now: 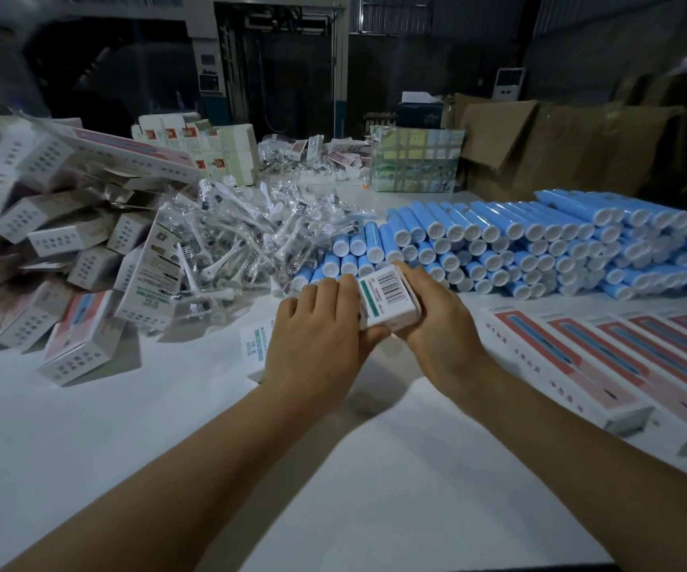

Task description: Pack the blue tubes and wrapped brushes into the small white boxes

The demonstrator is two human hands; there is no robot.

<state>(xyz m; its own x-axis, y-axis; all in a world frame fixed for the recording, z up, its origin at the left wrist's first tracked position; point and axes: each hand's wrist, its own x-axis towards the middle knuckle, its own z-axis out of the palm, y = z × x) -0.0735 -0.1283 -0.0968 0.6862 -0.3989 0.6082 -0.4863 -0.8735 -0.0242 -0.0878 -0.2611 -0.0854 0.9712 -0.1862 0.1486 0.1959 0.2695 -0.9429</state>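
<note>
A small white box [389, 301] with a barcode label is held between both hands above the white table [168, 427]. My left hand [317, 336] grips its left side with fingers curled over the top. My right hand [440, 324] wraps round its right end. Part of the same or another white box [255, 344] shows under my left hand. Several blue tubes [519, 249] with white caps lie stacked behind the hands. A heap of wrapped brushes [234, 241] in clear plastic lies to the left of the tubes.
A pile of white boxes [57, 258] fills the left side. A row of flat pink-and-blue boxes [606, 357] lies at the right. Cardboard cartons [540, 146] and more packaging stand at the back of the table.
</note>
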